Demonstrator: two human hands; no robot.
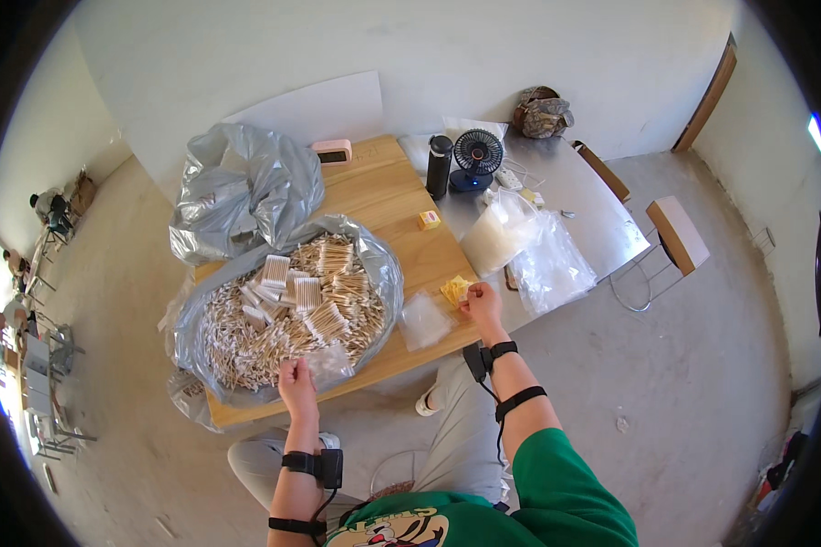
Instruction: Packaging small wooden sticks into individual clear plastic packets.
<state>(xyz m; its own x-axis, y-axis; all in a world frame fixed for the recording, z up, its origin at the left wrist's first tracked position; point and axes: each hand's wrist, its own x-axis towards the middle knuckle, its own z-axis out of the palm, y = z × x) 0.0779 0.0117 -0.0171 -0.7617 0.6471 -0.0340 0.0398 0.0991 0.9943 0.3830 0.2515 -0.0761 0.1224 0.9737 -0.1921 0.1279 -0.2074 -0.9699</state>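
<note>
My left hand (298, 387) is closed on the edge of a small clear plastic bag (331, 362), held over the front rim of a big heap of cotton swabs (237, 337). The swabs lie in an opened grey plastic sack (388, 264), several of them in neat bundles (307, 294) on top. At the table's right edge my right hand (483, 308) pinches at a small pile of yellow slips (452, 289); its fingertips touch them. Between the hands lies a stack of flat clear bags (425, 321) on the wooden table (401, 201).
A second, bunched grey sack (246, 187) stands behind the heap. Farther back are a pink clock (332, 152), a small yellow box (429, 220), a black bottle (439, 167) and a fan (477, 155). Plastic bags (547, 260) cover part of the metal table (602, 205); a stool (677, 235) stands right.
</note>
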